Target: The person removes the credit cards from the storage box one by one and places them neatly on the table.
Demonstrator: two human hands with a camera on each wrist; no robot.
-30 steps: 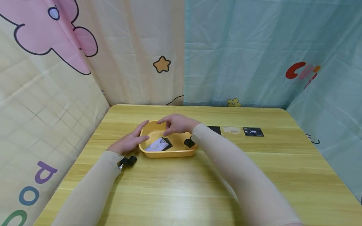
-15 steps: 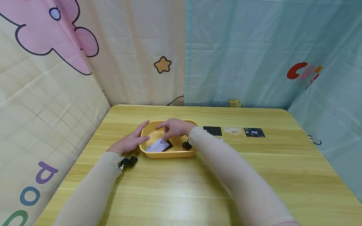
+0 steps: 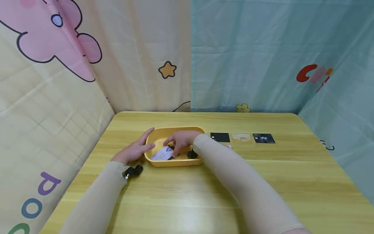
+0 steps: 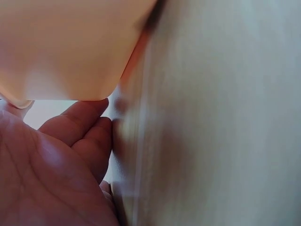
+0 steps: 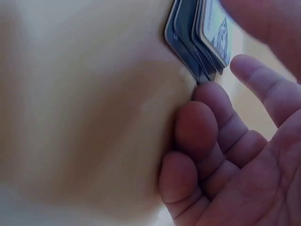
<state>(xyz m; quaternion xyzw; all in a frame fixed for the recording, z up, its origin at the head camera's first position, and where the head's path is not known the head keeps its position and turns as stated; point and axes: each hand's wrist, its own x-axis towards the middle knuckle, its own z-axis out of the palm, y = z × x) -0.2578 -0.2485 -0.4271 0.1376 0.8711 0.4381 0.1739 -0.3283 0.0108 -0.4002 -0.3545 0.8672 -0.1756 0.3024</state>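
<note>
A shallow yellow plastic basket (image 3: 175,163) stands on the wooden table. My left hand (image 3: 132,152) rests at its left end, thumb over the rim and fingers along the outer wall; in the left wrist view the fingertips (image 4: 101,104) touch the basket's wall. Inside lies a small stack of cards, a white card (image 3: 162,154) on top of dark ones. My right hand (image 3: 182,139) reaches into the basket, thumb and forefinger spread at the stack. In the right wrist view, loosely bent fingers (image 5: 196,129) meet the corner of the card stack (image 5: 188,35).
Right of the basket lie a black card (image 3: 220,137), a gold card (image 3: 241,137) and a dark card marked Vip (image 3: 263,138) in a row. A pinkish card (image 3: 229,147) shows partly behind my right forearm. Patterned curtains (image 3: 248,48) hang behind the table.
My right hand has come lower into the basket, its thumb shifting toward the near right end of the card stack. The left hand stays at the basket's left rim.
</note>
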